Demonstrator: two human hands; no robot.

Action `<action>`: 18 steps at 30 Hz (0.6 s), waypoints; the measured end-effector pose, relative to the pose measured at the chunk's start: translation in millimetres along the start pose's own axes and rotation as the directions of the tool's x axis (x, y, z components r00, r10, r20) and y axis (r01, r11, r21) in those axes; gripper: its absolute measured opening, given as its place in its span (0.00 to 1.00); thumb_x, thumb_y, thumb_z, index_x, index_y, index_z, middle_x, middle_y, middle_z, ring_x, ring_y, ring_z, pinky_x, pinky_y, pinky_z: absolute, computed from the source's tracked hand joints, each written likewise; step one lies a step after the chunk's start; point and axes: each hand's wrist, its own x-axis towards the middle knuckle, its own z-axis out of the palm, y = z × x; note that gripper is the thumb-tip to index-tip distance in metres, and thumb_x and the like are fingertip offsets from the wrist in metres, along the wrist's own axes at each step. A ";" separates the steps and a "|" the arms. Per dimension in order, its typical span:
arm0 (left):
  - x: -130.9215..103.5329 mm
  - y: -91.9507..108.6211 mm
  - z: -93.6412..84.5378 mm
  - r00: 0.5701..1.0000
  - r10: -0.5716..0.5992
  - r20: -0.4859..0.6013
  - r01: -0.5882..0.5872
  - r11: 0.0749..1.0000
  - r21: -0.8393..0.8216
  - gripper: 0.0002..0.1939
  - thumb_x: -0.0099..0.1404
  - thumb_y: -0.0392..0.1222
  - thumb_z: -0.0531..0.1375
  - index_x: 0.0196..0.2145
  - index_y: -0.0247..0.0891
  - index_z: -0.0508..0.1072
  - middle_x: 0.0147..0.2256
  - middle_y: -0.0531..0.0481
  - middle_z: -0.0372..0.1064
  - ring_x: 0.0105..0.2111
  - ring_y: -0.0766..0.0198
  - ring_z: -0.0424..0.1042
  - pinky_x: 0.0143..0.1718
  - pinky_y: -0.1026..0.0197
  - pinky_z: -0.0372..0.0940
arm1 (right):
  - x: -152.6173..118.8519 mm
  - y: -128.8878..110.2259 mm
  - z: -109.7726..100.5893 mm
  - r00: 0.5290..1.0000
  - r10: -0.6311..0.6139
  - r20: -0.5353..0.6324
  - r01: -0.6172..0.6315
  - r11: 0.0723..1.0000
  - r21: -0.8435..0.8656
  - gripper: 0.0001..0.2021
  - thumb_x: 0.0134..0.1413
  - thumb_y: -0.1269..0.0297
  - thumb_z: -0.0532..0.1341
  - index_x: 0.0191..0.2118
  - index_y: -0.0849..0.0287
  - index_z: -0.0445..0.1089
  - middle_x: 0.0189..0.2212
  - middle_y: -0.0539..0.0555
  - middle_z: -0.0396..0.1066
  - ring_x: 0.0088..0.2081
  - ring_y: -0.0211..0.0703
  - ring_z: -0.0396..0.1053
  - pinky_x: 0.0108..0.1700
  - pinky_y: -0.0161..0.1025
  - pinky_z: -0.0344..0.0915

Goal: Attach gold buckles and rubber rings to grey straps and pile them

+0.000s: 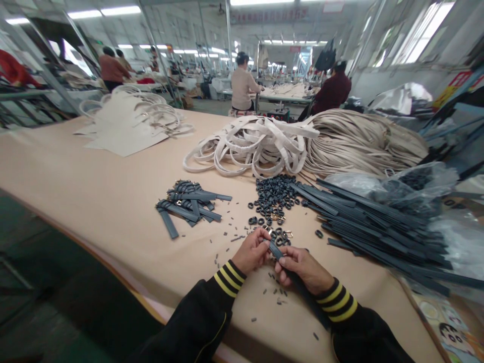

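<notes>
Bright, whitish light comes from rows of ceiling tubes [121, 10] and a high window [423, 33] at right, both blown out to white. The tan tabletop [94, 166] is evenly lit with soft shadows, while the floor [75, 282] at lower left falls into gloom. Plastic bags [427, 184] catch pale glare. Wide-angle stretching slants the posts [60, 78] toward the sides, and the distant banner [270, 15] is too blurred to read.

Pale wall [401, 78], bright slanted window [423, 33], strip lights [121, 10] overhead
</notes>
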 end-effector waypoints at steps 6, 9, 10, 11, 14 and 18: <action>3.1 -10.4 -2.1 0.987 0.157 -0.022 -0.147 0.958 0.246 0.03 0.58 0.38 0.50 0.31 0.37 0.59 0.23 0.54 0.61 0.18 0.72 0.60 0.18 0.69 0.58 | -0.6 0.7 1.7 0.997 -0.052 -0.054 0.050 0.998 -0.023 0.18 0.43 0.54 0.63 0.33 0.61 0.59 0.23 0.51 0.70 0.18 0.32 0.65 0.21 0.30 0.63; -1.0 -11.5 2.7 0.901 0.432 -0.042 -0.347 0.776 0.527 0.03 0.56 0.34 0.51 0.29 0.35 0.64 0.38 0.44 0.62 0.36 0.63 0.64 0.36 0.60 0.63 | -0.3 0.9 2.1 0.992 -0.099 -0.075 0.093 0.992 -0.083 0.16 0.45 0.54 0.62 0.32 0.61 0.59 0.24 0.51 0.70 0.18 0.32 0.65 0.20 0.29 0.62; -3.4 -11.3 5.0 0.868 0.496 -0.017 -0.393 0.709 0.585 0.05 0.56 0.33 0.51 0.30 0.35 0.65 0.39 0.43 0.62 0.40 0.60 0.63 0.40 0.57 0.61 | -0.2 0.8 2.0 0.990 -0.118 -0.076 0.109 0.988 -0.111 0.16 0.45 0.54 0.62 0.32 0.61 0.59 0.25 0.51 0.70 0.19 0.32 0.65 0.21 0.29 0.62; -6.1 -11.0 7.4 0.847 0.532 0.015 -0.426 0.660 0.619 0.06 0.56 0.33 0.51 0.32 0.35 0.66 0.39 0.43 0.63 0.42 0.59 0.62 0.43 0.55 0.60 | 0.0 0.8 1.8 0.988 -0.135 -0.072 0.124 0.982 -0.143 0.16 0.46 0.54 0.61 0.32 0.61 0.60 0.24 0.51 0.69 0.19 0.32 0.65 0.21 0.29 0.62; -14.2 -11.2 11.9 0.873 0.482 0.073 -0.413 0.653 0.634 0.07 0.57 0.36 0.53 0.35 0.35 0.67 0.34 0.44 0.66 0.38 0.60 0.64 0.42 0.57 0.60 | 0.4 1.8 0.9 0.983 -0.174 -0.049 0.158 0.958 -0.239 0.16 0.47 0.53 0.60 0.31 0.62 0.61 0.18 0.48 0.67 0.18 0.33 0.64 0.21 0.30 0.60; -21.9 -15.0 10.6 0.963 0.268 0.030 -0.242 0.808 0.537 0.09 0.60 0.41 0.52 0.35 0.34 0.68 0.28 0.47 0.68 0.28 0.64 0.67 0.31 0.64 0.62 | -0.4 4.3 0.7 0.976 -0.216 0.011 0.207 0.921 -0.330 0.13 0.51 0.55 0.57 0.31 0.62 0.62 0.18 0.48 0.66 0.19 0.33 0.64 0.21 0.30 0.59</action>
